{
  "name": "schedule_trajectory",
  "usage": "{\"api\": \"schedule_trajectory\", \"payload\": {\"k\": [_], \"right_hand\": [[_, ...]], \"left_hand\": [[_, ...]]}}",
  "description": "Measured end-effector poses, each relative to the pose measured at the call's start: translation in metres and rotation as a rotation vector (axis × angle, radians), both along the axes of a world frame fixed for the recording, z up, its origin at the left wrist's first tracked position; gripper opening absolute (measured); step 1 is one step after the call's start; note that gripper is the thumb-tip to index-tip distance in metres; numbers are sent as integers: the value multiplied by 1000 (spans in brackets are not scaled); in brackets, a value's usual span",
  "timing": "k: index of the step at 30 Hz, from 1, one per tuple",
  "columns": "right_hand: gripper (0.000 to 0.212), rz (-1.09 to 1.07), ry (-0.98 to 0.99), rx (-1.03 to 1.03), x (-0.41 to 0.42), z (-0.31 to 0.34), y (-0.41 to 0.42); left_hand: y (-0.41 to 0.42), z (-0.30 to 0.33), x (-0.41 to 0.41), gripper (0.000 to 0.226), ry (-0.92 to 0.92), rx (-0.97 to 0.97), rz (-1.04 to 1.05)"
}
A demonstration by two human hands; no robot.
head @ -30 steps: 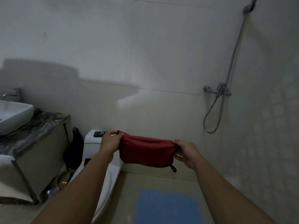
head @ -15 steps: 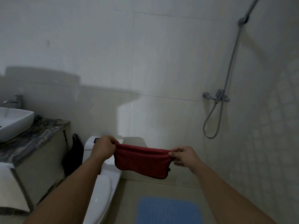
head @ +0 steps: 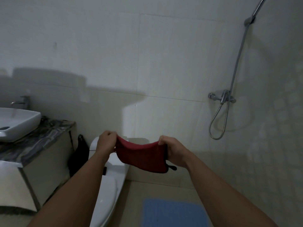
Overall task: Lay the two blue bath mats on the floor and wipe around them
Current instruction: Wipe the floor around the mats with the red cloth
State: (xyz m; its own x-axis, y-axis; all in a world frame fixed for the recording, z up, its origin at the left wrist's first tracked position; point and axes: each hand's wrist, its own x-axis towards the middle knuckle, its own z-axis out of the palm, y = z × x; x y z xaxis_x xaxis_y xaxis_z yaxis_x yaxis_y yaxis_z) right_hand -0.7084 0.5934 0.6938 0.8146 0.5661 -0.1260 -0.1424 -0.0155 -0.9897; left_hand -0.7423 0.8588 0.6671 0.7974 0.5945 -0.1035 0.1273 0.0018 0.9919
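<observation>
The person stands in a bathroom with both arms stretched forward, holding a red cloth at chest height between the hands. The left hand has its fingers curled round the cloth's upper left corner, and the right hand pinches the upper right corner, thumb on top and fingers folded behind. The cloth sags a little between the two grips, so its long axis runs left to right across the view, and a small dark loop hangs from its lower right corner.

One blue bath mat lies flat on the floor at the bottom edge of the view, just right of the toilet and almost straight below the cloth. Only part of it shows, and the second mat is not in view, so it cannot be told whether that one is down yet.

The cloth sits directly above the mat's far edge, closer to the right hand than to the left. Wiping around the mat will likely mean lowering the cloth to the bare floor beside it, probably bunched into one hand; the right hand looks the better placed, since the open floor lies on that side, towards the shower hose.

A white sink sits on a marbled counter at the left edge.
</observation>
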Motion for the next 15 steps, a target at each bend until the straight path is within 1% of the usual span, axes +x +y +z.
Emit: {"api": "schedule_trajectory", "payload": {"k": [3,5,8,9,11,15], "right_hand": [[21,86,-5,-14,-4,9,12],[18,68,-46,-13,-5,11,18],[7,-14,-160,-1,-3,9,24],[5,-42,-192,2,-2,8,23],[9,-88,-239,1,-1,7,22],[13,-182,-345,-34,2,7,19]], "left_hand": [[-10,11,-2,16,-83,-92,-112],[-18,17,-1,26,-101,-103,-213],[-30,27,-1,42,-90,-71,-342],[-32,29,-1,43,-86,-61,-390],[-39,34,-2,39,-82,-29,-468],[-50,39,0,28,-61,111,-578]]}}
